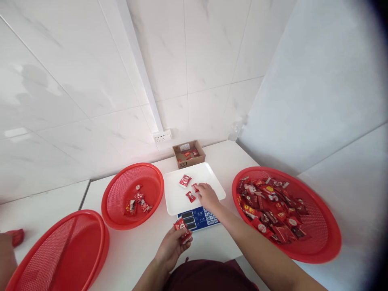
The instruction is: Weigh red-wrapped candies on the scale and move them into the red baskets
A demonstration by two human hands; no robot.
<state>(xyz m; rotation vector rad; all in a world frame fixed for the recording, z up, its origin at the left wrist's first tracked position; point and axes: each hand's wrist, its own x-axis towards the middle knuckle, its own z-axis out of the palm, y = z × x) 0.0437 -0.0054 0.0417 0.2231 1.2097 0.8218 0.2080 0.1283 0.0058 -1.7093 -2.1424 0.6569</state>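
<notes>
My left hand [171, 247] is closed around red-and-white wrapped candy packets [181, 227], held in front of the weighing scale [197, 218]. Over the scale's white tray [176, 204], my right hand [208, 197] has its fingers curled down at a small red candy packet [195, 187], which they partly hide. Another small red candy [190, 197] lies just left of those fingers. Farther back on the tray rests a larger red-and-white packet [185, 180]. A bit of red wrapper also shows behind my right fingers.
A red basket [329, 230] heaped with red packets [273, 206] stands at right. To the left are a red basket [110, 202] with several packets and another red basket [101, 250]. Behind the scale sits a cardboard box [190, 162]. Part of another person's arm [6, 258] shows at far left.
</notes>
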